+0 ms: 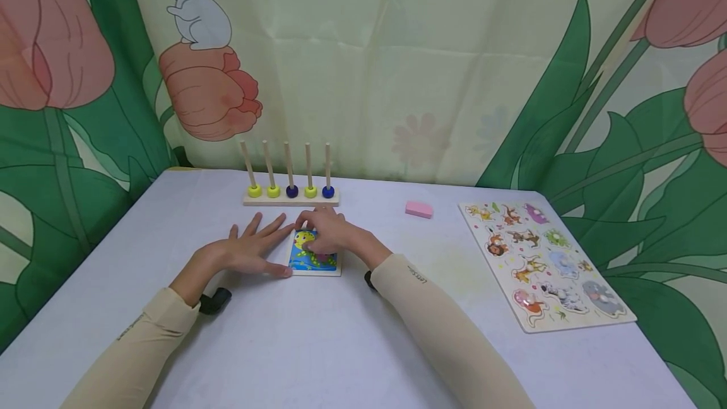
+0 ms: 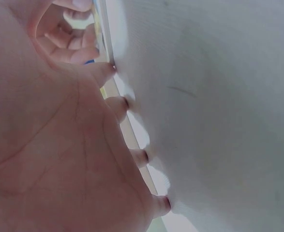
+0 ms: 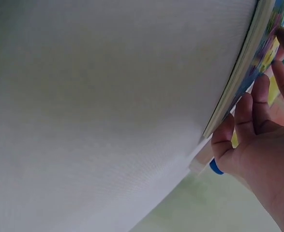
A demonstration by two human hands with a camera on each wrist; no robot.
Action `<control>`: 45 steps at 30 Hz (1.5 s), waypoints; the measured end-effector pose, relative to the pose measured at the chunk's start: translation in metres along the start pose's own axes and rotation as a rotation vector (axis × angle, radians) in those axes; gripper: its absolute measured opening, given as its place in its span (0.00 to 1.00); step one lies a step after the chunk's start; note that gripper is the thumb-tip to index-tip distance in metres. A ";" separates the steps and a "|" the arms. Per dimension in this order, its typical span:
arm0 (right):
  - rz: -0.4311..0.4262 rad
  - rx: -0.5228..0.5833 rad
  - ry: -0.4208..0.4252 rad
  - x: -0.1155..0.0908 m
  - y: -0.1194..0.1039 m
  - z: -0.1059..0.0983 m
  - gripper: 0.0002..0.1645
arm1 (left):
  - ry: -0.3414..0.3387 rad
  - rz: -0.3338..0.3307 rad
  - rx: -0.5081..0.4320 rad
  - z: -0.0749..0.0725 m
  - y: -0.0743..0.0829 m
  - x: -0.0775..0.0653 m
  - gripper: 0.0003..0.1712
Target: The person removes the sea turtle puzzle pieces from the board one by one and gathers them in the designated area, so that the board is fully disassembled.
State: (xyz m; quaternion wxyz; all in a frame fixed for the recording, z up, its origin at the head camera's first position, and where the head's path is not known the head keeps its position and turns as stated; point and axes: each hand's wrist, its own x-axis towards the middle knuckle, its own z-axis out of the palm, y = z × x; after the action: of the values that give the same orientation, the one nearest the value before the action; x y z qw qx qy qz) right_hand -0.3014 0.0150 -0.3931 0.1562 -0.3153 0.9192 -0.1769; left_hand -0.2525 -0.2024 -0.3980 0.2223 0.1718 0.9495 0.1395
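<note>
One small picture puzzle [image 1: 298, 263], blue with a yellow creature on a pale wooden base, lies on the white tabletop [image 1: 272, 358], left of its middle and nearer the far edge than the near one. Over it comes the person's right hand [image 1: 331, 232], fingers bent around its far edge and the thumb touching the picture; whether they pinch a piece or merely press, I cannot tell from where I stand. The left hand [image 1: 252, 251] has its fingers spread wide apart, gripping nothing, fingertips down on the tabletop and the thumb at the puzzle's near-left corner. Both sleeves [image 1: 133, 346] are beige.

Just beyond the hands, by the tabletop's far edge, stands a wooden bead stand [image 1: 291, 201] with five upright pegs, each carrying one bead at its foot: three yellow, two dark blue. A pink block [image 1: 419, 209] lies farther right, also near the far edge. Along the right edge, a wooden animal puzzle board [image 1: 585, 323] slants from near the far-right corner, a lion and a zebra among its pictures. Behind everything hangs a pale curtain [image 1: 363, 81] printed with big pink tulips and a white animal.
</note>
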 end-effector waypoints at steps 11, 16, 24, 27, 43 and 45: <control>0.018 0.020 0.012 -0.004 0.000 -0.001 0.26 | 0.003 0.002 -0.014 0.001 -0.003 0.003 0.67; 0.022 0.028 0.021 -0.005 0.000 0.000 0.26 | 0.006 0.010 -0.025 0.000 -0.002 0.000 0.68; 0.018 0.055 0.043 -0.003 0.003 0.002 0.24 | 0.003 -0.001 -0.017 0.002 -0.001 0.001 0.67; 0.003 0.089 0.055 -0.001 0.004 0.002 0.23 | 0.004 0.001 -0.009 0.002 -0.001 0.002 0.66; 0.005 0.105 0.083 -0.003 0.004 -0.001 0.23 | 0.001 -0.005 0.001 0.001 0.000 0.002 0.66; -0.009 0.115 0.081 -0.002 0.004 -0.001 0.22 | 0.000 -0.007 0.001 0.001 0.000 0.001 0.66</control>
State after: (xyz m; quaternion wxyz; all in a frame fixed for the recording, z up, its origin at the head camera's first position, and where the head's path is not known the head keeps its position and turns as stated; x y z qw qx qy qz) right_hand -0.3021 0.0199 -0.3939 0.1360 -0.3027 0.9116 -0.2427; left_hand -0.2531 -0.2019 -0.3999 0.2225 0.1686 0.9502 0.1384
